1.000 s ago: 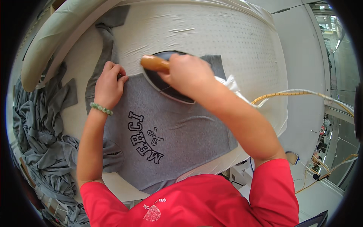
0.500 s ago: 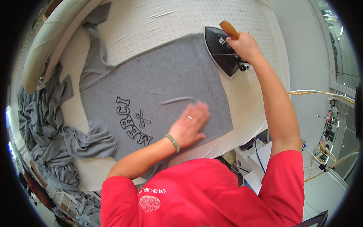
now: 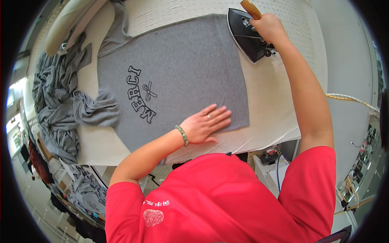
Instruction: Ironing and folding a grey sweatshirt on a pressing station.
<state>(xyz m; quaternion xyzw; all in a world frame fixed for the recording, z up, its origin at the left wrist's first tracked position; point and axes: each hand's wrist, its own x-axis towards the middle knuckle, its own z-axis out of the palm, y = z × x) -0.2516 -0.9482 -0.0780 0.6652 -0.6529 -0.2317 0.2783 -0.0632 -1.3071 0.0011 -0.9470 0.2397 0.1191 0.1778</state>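
Note:
A grey knit top (image 3: pixel 186 69) with dark outlined lettering and a small bow lies spread on the pale padded ironing table (image 3: pixel 279 109). My left hand (image 3: pixel 208 124) rests flat on the garment near its close edge, fingers spread and holding nothing. A ring and a green bead bracelet are on that side. At the far right, my right hand (image 3: pixel 270 28) is wrapped round the wooden handle of a black steam iron (image 3: pixel 248 38). The iron stands at the garment's far right corner, partly beside the hem. One sleeve (image 3: pixel 97 109) lies bunched toward the left.
A heap of grey garments (image 3: pixel 58 101) covers the table's left end. Above it juts a padded arm board (image 3: pixel 67 26). More grey cloth (image 3: pixel 87 190) lies lower left, below the table. A white and yellow cord (image 3: pixel 350 98) runs off to the right.
The wrinkle across the garment's middle has gone, and its surface looks flatter. My left hand has shifted toward the hem and settled with fingers spread. My right hand still holds the iron; the whole view has shifted.

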